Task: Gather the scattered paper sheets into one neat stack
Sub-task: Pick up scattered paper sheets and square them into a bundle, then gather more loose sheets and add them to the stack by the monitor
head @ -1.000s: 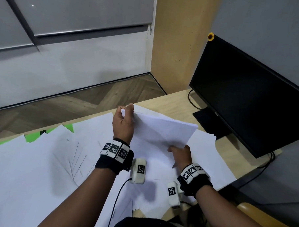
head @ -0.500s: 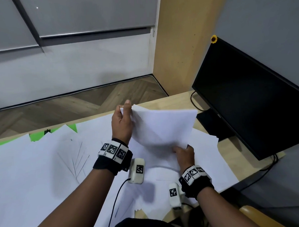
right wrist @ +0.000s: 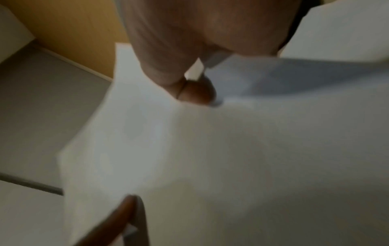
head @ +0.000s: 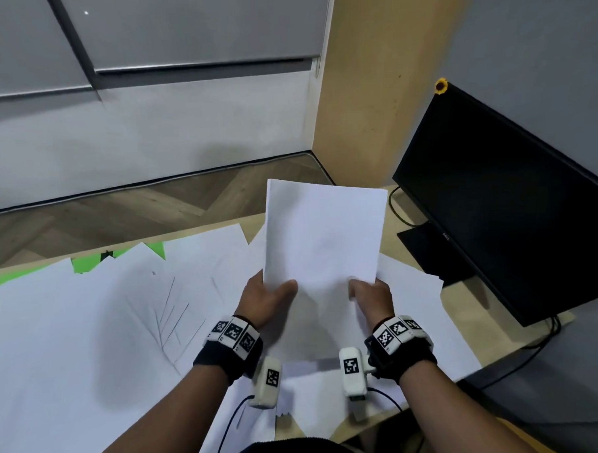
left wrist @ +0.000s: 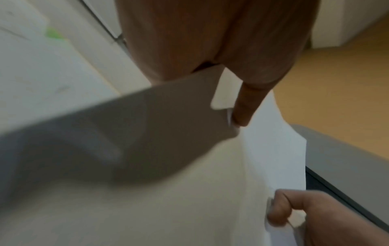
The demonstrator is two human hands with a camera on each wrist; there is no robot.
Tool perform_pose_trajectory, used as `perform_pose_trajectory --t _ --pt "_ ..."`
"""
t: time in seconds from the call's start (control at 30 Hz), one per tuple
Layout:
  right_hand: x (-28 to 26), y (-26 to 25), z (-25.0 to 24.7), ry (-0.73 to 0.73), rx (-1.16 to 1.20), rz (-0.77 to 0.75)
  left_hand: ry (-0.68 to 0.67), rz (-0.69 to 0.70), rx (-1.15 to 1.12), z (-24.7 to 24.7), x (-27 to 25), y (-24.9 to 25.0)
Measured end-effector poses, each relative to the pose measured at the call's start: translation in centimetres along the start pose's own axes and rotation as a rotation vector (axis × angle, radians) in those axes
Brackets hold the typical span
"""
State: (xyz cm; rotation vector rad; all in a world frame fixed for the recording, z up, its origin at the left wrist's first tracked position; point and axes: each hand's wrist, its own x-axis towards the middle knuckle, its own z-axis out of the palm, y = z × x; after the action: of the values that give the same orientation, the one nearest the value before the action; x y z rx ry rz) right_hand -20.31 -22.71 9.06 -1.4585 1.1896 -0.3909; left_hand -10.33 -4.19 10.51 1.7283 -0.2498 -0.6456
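Note:
A small stack of white paper sheets (head: 322, 235) stands raised above the desk, its long side running away from me. My left hand (head: 271, 292) pinches its near left corner, thumb on top. My right hand (head: 365, 292) pinches the near right corner. In the left wrist view my left thumb (left wrist: 242, 106) presses on the stack (left wrist: 189, 191), and the right hand (left wrist: 294, 211) grips the edge beyond. The right wrist view shows my right thumb (right wrist: 195, 91) on the blurred paper (right wrist: 210, 149). Several more white sheets (head: 89, 321) lie scattered over the desk.
A black monitor (head: 505, 200) stands at the right on its base (head: 425, 248), with cables trailing off the desk edge. A wooden pillar (head: 370, 86) rises behind. A green mat (head: 117, 258) peeks out under the far sheets. The wooden desk (head: 465, 301) shows at the right.
The stack has turned from lying slanted across to standing lengthwise away from me. My left hand has slid from the far left corner down to the near left corner.

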Motion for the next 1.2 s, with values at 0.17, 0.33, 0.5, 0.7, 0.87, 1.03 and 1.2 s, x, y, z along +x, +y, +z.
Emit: perform_pose_trajectory --t 0.17,0.33,0.5,0.7,0.87,1.03,1.2 --pt "-0.8 0.9 -0.6 -0.256 0.157 -0.001 0.172 -0.046 -0.223 -0.5 -0.3 0.8" --pt "-1.6 4.1 -2.2 -0.429 0.402 0.198 0.267 -0.115 -0.248 -0.3 1.7 -0.6" --pt "0.7 5.9 -3.7 -0.346 0.739 0.281 0.29 -0.137 -0.187 3.5 3.9 -0.2" --pt "6.5 7.3 -7.2 -0.121 0.743 0.366 0.281 -0.219 -0.208 11.8 7.0 0.0" --pt "12.3 8.3 -10.3 0.035 0.575 0.361 0.269 -0.274 -0.073 18.2 10.2 -0.4" --pt "18.4 8.1 -13.3 0.129 0.267 0.333 0.213 -0.373 -0.046 22.8 13.4 -0.1" --pt "24.3 10.6 -14.5 0.113 -0.034 0.395 0.19 -0.413 0.002 26.4 16.3 -0.6"
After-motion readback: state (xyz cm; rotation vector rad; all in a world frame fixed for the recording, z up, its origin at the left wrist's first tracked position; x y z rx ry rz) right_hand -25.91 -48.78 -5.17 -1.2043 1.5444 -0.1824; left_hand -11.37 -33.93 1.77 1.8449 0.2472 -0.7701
